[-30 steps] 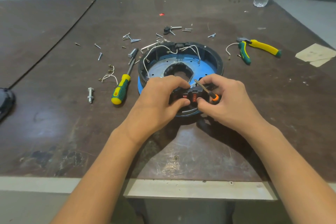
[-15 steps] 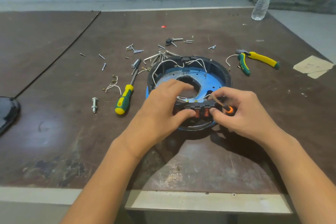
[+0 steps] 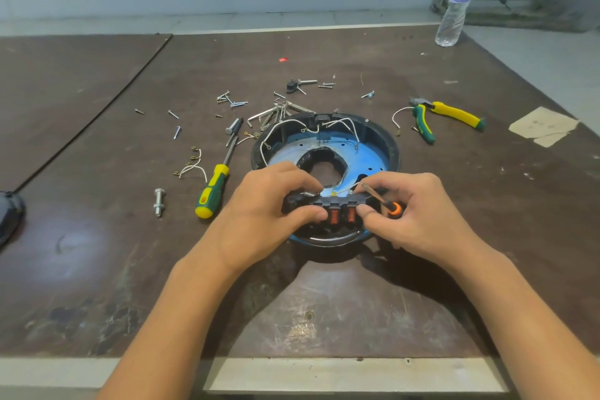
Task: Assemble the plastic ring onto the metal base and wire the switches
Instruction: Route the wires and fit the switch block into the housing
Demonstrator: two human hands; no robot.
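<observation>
Two grips on the switches [image 3: 341,216]: left hand [image 3: 263,204] pinching, right hand [image 3: 418,214] also holding screwdriver [image 3: 393,207].

Your table [image 3: 97,253] was a worn dark-brown board, scuffed pale near you, with a dark line [image 3: 97,110] running diagonally across its left part. In the middle lay the round blue base [image 3: 373,156] carrying the black ring [image 3: 389,140]. Just left of it you had a screwdriver [image 3: 212,191] with a yellow-and-green handle, tip pointing away from you. Farther left lay a thick bolt [image 3: 158,201] and some short white wires [image 3: 191,166] with metal ends. Loose screws [image 3: 232,101] were scattered beyond the base. To the right lay yellow-and-green pliers [image 3: 454,114] beside a curled wire [image 3: 397,117], then a torn scrap of paper [image 3: 543,125]. A clear bottle [image 3: 454,6] stood at the far right corner.
</observation>
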